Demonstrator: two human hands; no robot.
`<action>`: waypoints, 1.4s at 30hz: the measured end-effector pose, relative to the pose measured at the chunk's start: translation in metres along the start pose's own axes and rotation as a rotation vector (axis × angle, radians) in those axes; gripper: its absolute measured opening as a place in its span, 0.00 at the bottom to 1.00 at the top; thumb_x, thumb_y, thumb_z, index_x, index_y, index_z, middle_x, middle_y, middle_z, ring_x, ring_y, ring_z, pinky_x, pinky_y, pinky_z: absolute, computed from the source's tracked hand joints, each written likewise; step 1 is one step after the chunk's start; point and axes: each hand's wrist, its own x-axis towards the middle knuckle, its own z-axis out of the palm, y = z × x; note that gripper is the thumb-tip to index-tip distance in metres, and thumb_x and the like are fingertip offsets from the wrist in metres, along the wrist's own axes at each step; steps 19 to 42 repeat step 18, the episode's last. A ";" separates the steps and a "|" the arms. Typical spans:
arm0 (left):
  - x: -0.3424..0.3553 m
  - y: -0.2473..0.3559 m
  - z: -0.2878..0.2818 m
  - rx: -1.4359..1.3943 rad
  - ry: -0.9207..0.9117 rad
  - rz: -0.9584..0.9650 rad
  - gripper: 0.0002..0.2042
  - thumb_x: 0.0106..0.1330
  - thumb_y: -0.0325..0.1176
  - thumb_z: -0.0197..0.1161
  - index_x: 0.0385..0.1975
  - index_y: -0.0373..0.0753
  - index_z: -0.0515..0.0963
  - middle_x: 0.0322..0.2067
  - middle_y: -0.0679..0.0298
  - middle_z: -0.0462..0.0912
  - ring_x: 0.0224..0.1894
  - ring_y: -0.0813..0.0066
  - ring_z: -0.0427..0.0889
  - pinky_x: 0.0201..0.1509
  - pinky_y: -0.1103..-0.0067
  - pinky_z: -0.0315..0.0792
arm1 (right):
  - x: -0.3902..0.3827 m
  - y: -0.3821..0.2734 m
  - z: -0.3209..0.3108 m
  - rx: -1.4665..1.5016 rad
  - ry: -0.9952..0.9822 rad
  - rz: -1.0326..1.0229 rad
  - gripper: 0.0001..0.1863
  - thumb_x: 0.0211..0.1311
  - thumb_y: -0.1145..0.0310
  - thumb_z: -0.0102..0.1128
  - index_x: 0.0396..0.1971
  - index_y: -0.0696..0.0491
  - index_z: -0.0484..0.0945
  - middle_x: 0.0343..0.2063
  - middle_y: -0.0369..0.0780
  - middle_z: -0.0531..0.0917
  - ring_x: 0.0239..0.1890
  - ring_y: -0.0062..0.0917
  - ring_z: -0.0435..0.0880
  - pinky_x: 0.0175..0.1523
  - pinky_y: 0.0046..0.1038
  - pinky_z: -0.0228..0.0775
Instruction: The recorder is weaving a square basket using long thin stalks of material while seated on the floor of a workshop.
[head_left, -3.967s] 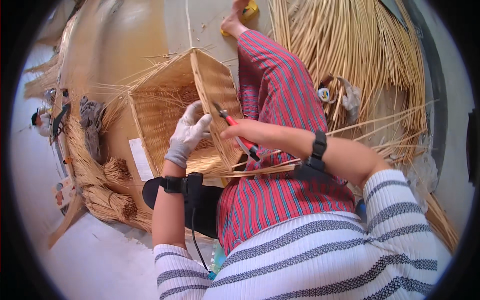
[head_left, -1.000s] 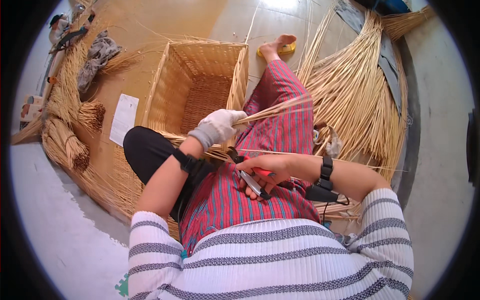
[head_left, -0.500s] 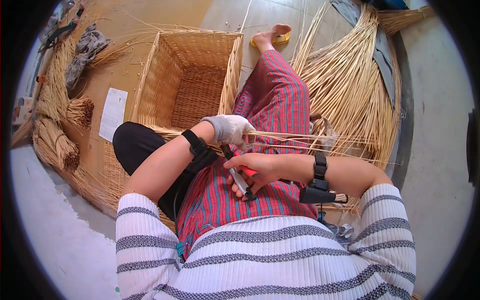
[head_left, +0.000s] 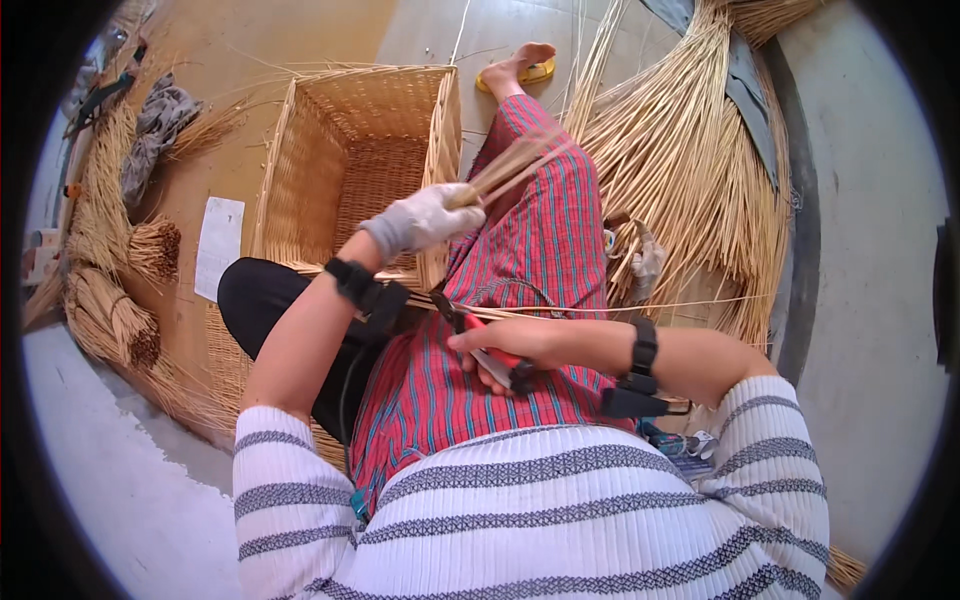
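My left hand (head_left: pixel 430 217), in a pale knitted glove, is closed around a small bunch of wicker rods (head_left: pixel 520 168). The rods are smeared by motion and point up and to the right over my raised leg. Over my lap, my bare right hand (head_left: pixel 520 342) grips a pair of pruning shears (head_left: pixel 497 362) with red on the handle and dark jaws toward the basket. Whether the jaws are parted is hard to make out. A rectangular wicker basket (head_left: pixel 275 170) stands just beyond my left hand. A few long loose rods (head_left: pixel 690 306) stretch rightward past my right wrist.
A large fan of pale wicker rods (head_left: pixel 680 130) lies at the right, with another glove (head_left: pixel 648 262) by its near edge. Tied bundles (head_left: pixel 115 310) and a grey cloth (head_left: pixel 160 130) are at the left. A white paper sheet (head_left: pixel 218 245) lies beside the basket.
My left hand has risen away from the shears toward the basket's near right corner. Its rods have swung from lying rightward to pointing up and right. My right hand stays over my lap.
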 end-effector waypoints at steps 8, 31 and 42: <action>-0.104 -0.027 -0.026 0.071 0.348 -0.181 0.16 0.65 0.31 0.65 0.52 0.40 0.79 0.43 0.64 0.82 0.48 0.72 0.80 0.54 0.76 0.76 | -0.032 0.013 -0.049 -0.031 0.262 -0.547 0.27 0.72 0.45 0.53 0.20 0.52 0.74 0.13 0.35 0.75 0.15 0.20 0.73 0.23 0.24 0.66; -0.127 -0.068 0.015 0.824 0.584 -0.318 0.18 0.54 0.26 0.65 0.45 0.52 0.82 0.43 0.57 0.81 0.48 0.54 0.83 0.50 0.66 0.77 | 0.018 0.036 -0.032 -0.128 0.154 -0.654 0.31 0.69 0.56 0.61 0.65 0.44 0.57 0.23 0.38 0.84 0.23 0.23 0.84 0.29 0.25 0.75; -0.127 -0.068 0.015 0.824 0.584 -0.318 0.18 0.54 0.26 0.65 0.45 0.52 0.82 0.43 0.57 0.81 0.48 0.54 0.83 0.50 0.66 0.77 | 0.018 0.036 -0.032 -0.128 0.154 -0.654 0.31 0.69 0.56 0.61 0.65 0.44 0.57 0.23 0.38 0.84 0.23 0.23 0.84 0.29 0.25 0.75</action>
